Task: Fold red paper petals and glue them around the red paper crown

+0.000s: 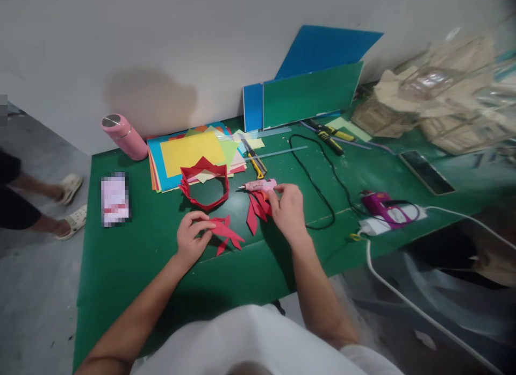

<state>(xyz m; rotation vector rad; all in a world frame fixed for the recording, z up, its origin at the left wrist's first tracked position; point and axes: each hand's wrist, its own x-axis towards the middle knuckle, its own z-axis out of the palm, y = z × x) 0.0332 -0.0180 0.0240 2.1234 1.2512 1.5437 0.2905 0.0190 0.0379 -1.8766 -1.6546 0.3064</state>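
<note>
**White shirt [250, 337] in the foreground, with red paper pieces beyond it on the green counter [121, 267]**

The red crown [203, 165] stands on the counter just beyond the left hand [191, 238], the nearer of the two, and apart from its fingers. The right hand [288, 206] lies farther off, to the crown's right. The left fingers are pinched on a red cutout [226, 231], whose long axis slants rightward and toward the wearer. Red pointed strips [252, 216] lie just beside the right hand. The right fingers are closed about the rear of the pink glue gun [258, 185]; its long axis runs nearly crosswise, and its nozzle [242, 187] points left toward the crown, beyond the cutout and clear of both. Whether the gun touches the counter cannot be told.
</note>
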